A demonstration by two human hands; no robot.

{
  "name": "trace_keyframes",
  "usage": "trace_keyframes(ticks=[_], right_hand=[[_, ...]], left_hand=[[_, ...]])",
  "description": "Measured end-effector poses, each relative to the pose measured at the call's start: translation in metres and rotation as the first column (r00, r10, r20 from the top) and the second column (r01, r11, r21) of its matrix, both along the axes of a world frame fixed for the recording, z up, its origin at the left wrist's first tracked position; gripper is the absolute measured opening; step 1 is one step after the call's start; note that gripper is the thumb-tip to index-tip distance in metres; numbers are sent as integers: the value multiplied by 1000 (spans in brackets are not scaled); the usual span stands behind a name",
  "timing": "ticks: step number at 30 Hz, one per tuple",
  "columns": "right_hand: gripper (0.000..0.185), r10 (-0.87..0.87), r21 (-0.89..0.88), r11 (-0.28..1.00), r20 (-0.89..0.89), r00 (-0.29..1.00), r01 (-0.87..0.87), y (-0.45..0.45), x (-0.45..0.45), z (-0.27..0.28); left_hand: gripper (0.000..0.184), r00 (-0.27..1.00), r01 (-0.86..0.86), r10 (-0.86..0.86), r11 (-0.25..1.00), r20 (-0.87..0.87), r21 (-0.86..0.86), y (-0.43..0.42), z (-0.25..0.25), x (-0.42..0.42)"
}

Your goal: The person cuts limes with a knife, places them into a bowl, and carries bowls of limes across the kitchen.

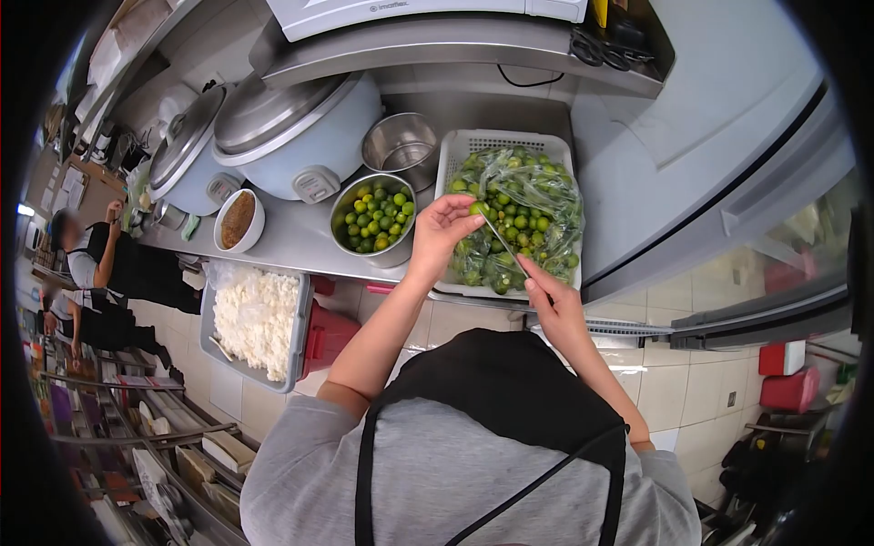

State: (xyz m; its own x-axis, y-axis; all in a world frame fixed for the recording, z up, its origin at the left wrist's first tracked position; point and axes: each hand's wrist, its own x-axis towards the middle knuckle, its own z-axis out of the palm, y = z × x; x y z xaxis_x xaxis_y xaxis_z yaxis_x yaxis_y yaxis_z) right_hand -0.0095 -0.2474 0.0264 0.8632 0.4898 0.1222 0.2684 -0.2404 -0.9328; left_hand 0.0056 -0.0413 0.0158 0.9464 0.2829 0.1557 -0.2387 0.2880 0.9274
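- Your left hand [444,235] is pinched nearly closed, thumb and fingertips gripping a small round green citrus fruit [479,209].
- Your right hand [555,308] is curled around the handle end of a thin metal knife [505,246], its blade angled up towards that fruit; you cannot tell from here whether the edge has cut in.
- The held fruit is above a white rectangular perforated plastic basket [443,173], where a crumpled clear plastic bag [523,175] lies with many loose green fruits [521,221] in and around it.
- Just left of the basket you have a round stainless-steel bowl [381,260] of whole green and yellowish fruits [371,218], with a deep shiny metal pot [401,146] behind it.
- Farther left on your steel counter [305,244] stand a white bowl [246,244] of brown, grainy contents and two large pale-blue lidded cookers [278,168].
- Below the counter's edge, a grey plastic tub [299,329] holds a white, crumbly mass [258,323].
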Motion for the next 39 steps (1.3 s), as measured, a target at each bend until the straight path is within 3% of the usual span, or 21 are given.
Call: trace_keyframes(ticks=[9, 11, 12, 14, 17, 18, 19, 20, 21, 23, 24, 25, 26, 27, 28, 31, 35, 37, 38, 39], right_hand=[[29, -57, -77, 995, 31, 998, 60, 14, 17, 9], [29, -55, -65, 996, 37, 998, 58, 15, 18, 5], [29, -40, -47, 998, 62, 997, 43, 13, 18, 1], [29, -24, -29, 999, 85, 996, 26, 9, 17, -3], [30, 0, -95, 995, 152, 988, 15, -1, 12, -9], [30, -30, -98, 994, 141, 989, 44, -5, 11, -14], [30, -61, -101, 992, 131, 989, 74, -10, 11, -17], [30, -63, -100, 992, 131, 989, 76, -15, 12, -17], [30, -95, -108, 989, 71, 993, 103, -20, 13, -17], [30, -128, -117, 985, 11, 992, 129, -24, 15, -15], [30, -142, -125, 982, 12, 990, 142, -25, 16, -13], [30, -155, -134, 979, 13, 988, 156, -26, 17, -10], [30, -156, -134, 979, 16, 988, 156, -26, 18, -8], [30, -150, -112, 982, 37, 988, 154, -24, 18, -5], [30, -145, -90, 985, 58, 988, 150, -23, 18, -4], [30, -144, -4, 989, 178, 973, 147, -19, 19, -9], [30, -161, -65, 984, 82, 984, 167, -26, 13, -6], [30, -190, -50, 980, 17, 982, 191, -30, 10, -2], [30, -200, -48, 978, 12, 980, 201, -32, 10, -2], [30, -202, -53, 979, -58, 978, 199, -34, 10, -2]], left_hand=[[21, 995, 102, -100, 993, -30, 63, -19, -6, -1], [19, 979, 176, -195, 958, -66, -226, -14, -6, 0], [19, 979, 173, -193, 959, -67, -226, -10, -6, 0], [19, 980, 145, -186, 910, -70, -389, 5, -6, 0], [20, 998, 0, -14, 972, -60, -236, 51, -6, 0], [24, 988, -114, 106, 991, -112, -70, 65, -2, -2], [28, 954, -236, 283, 914, -102, 329, 81, 0, -4], [28, 890, -358, 454, 651, 34, 670, 89, 1, -5], [27, 808, -417, 544, 256, 227, 872, 91, 4, -5], [21, 871, -403, 417, 304, 259, 863, 78, -6, 11], [18, 907, -253, 415, 408, 69, 877, 51, -1, 17], [18, 940, -182, 330, 265, 89, 947, 28, -1, 24], [17, 943, 77, 315, 116, -110, 990, 5, 0, 36], [15, 915, 217, 341, 40, -217, 975, -17, 5, 46], [14, 953, 125, 286, -92, -95, 988, -26, -23, 63], [14, 959, 135, 276, -251, -63, 958, -37, -49, 95], [22, 981, 21, 192, -185, 15, 983, -28, -45, 88], [32, 995, -73, 98, 436, 33, 897, -28, -14, 56], [32, 996, -65, 88, 434, 30, 899, -25, -8, 45], [35, 997, 50, -12, 820, -71, 571, -21, -5, 34]])
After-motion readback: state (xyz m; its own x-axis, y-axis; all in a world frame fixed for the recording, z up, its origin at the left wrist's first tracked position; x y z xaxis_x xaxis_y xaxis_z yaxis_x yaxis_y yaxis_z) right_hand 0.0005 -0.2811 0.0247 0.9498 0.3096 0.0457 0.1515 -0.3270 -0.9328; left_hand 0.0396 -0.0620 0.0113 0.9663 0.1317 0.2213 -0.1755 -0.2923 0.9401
